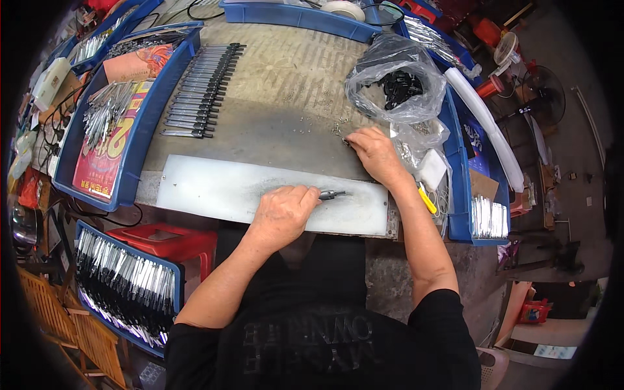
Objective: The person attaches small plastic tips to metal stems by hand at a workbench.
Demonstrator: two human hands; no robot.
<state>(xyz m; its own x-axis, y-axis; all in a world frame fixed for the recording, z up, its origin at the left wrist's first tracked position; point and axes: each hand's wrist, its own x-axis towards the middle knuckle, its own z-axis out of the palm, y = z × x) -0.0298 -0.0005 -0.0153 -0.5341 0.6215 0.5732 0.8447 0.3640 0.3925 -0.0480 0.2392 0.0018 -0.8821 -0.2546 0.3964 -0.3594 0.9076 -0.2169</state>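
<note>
My left hand is closed round a dark pen barrel, whose narrow end points right above a white plastic board along the table's near edge. Farther right, the fingers of my right hand are pinched together beside a small loose pile of tiny metal parts. Whatever sits between those fingertips is too small to make out. A slanting row of clear-barrelled pens with black ends lies on the table's left side. Behind my right hand, an open clear plastic bag holds black parts.
Blue trays flank the table. Silver pen parts fill part of the right one. A yellow-handled tool lies beside my right forearm. Below left, a blue tray of several pens stands near a red stool. A fan stands far right.
</note>
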